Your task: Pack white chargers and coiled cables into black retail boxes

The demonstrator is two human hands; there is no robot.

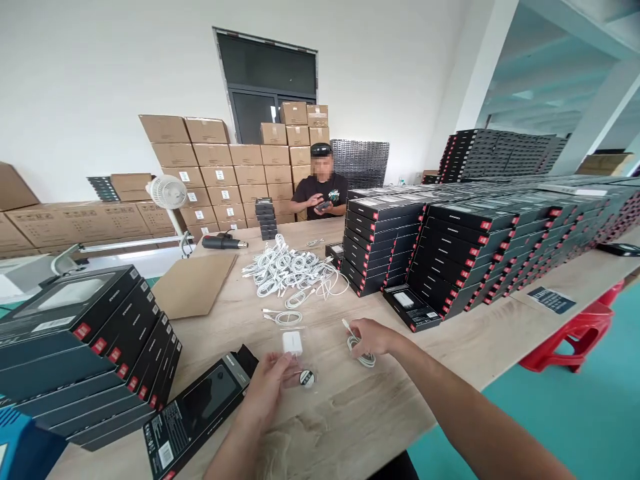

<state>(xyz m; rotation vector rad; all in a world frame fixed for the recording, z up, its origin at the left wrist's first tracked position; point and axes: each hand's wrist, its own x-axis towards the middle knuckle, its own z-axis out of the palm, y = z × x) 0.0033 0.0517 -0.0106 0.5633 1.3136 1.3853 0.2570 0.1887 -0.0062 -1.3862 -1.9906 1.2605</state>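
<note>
Two things, both gripped

My left hand pinches a clear plastic tray bearing a white charger; on the tabletop to its right, my right hand grips a coiled white cable. Seemingly a gathering step; the next move calls for keeping the loops together. Tray edges look faint; my right grip is partly hidden.

Stacked cartons, black product boxes and a long worktable show a packing workshop.

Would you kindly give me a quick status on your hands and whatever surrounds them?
Left hand at clear plastic packaging with white adapter. Right hand gripping coiled white cable. Nearby: black box to the left, cable pile ahead.
</note>
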